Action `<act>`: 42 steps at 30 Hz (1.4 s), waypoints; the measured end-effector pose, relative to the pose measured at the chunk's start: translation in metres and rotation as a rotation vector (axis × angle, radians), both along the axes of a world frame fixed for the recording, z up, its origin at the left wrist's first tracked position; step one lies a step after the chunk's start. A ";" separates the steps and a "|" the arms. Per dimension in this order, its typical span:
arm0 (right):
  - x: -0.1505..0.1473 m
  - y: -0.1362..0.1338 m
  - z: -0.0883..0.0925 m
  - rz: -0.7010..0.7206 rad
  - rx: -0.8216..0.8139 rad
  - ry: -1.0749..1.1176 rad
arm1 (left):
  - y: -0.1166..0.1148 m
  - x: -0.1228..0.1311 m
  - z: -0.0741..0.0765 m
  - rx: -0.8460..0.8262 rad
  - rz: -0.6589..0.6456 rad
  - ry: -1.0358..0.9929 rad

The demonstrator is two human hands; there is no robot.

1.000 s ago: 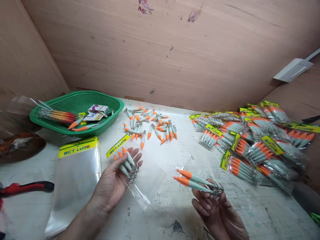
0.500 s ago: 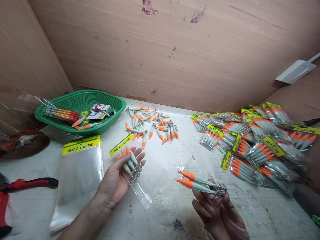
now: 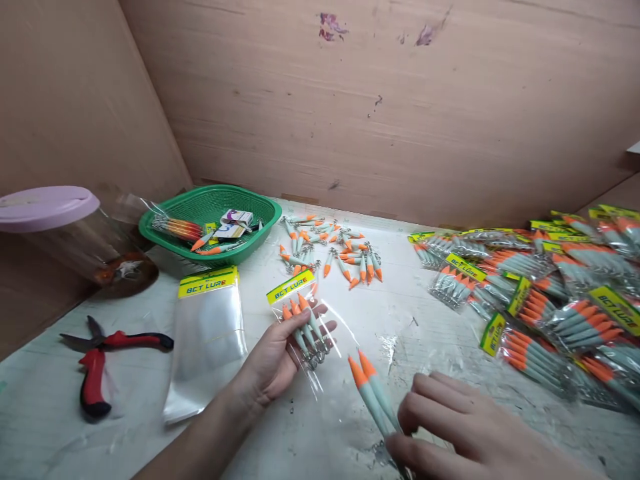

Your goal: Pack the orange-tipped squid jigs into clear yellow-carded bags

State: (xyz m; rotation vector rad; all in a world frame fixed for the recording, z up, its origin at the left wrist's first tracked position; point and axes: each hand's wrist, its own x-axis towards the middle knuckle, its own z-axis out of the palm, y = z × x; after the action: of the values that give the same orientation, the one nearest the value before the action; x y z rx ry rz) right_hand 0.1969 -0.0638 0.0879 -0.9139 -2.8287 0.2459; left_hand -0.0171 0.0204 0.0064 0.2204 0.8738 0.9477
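Head view: cradling a bag (image 3: 291, 287) in the left hand (image 3: 273, 363), palm up, fingers curled under the film, thumb resting on top; pinching two lures (image 3: 374, 395) in the right hand (image 3: 463, 427), fingers closed over the hook ends; pointing both orange tips up and left, long axes parallel and running diagonally toward the bag's lower end; hovering just beside that end, seemingly apart from it, though hard to tell through the clear film; sitting between the two hands, gripped by the right one only. Counting: two lures in the right hand; three, perhaps four, bagged lures (image 3: 301, 327), tips toward the yellow header, hooks toward the lower end; roughly twenty loose lures (image 3: 330, 257) lying on the table (image 3: 425, 347) beyond the bag, too tangled for an exact tally; well over a dozen packs (image 3: 530, 313) lying heaped at right; one stack of empty bags (image 3: 210, 327), one basket (image 3: 200, 203), one pair of pliers (image 3: 100, 360) and one jar (image 3: 75, 243) sitting at left.
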 end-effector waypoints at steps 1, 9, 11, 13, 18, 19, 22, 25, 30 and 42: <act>-0.007 0.003 -0.001 -0.011 0.094 -0.056 | -0.001 0.000 -0.001 0.008 -0.013 -0.001; -0.025 -0.006 -0.042 -0.006 0.308 -0.040 | -0.001 0.001 -0.006 0.048 -0.012 0.012; -0.025 -0.008 -0.043 -0.015 0.331 -0.025 | -0.001 0.001 -0.005 0.034 -0.043 0.011; -0.023 -0.006 -0.038 -0.022 0.353 -0.055 | -0.002 0.001 -0.004 0.012 -0.091 0.014; -0.018 0.007 -0.034 -0.038 0.408 -0.047 | -0.006 0.002 -0.005 0.009 -0.154 -0.029; -0.017 0.008 -0.036 -0.044 0.427 -0.021 | -0.006 0.003 -0.006 0.011 -0.148 -0.042; -0.016 0.008 -0.047 -0.098 0.413 0.053 | -0.008 0.006 -0.008 -0.017 -0.089 -0.054; -0.018 0.004 -0.059 -0.204 0.363 0.174 | -0.008 0.008 -0.006 -0.068 -0.056 -0.056; -0.020 0.001 -0.073 -0.302 0.398 0.353 | -0.008 0.009 -0.006 -0.104 -0.057 -0.057; -0.024 -0.002 -0.085 -0.380 0.455 0.489 | -0.012 0.011 -0.015 -0.039 -0.096 -0.099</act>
State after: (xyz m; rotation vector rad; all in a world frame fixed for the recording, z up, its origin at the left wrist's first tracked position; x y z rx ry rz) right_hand 0.1728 -0.0662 0.0031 -1.0746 -2.0899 -0.1927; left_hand -0.0058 0.0086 -0.0089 0.1791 0.7830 0.8444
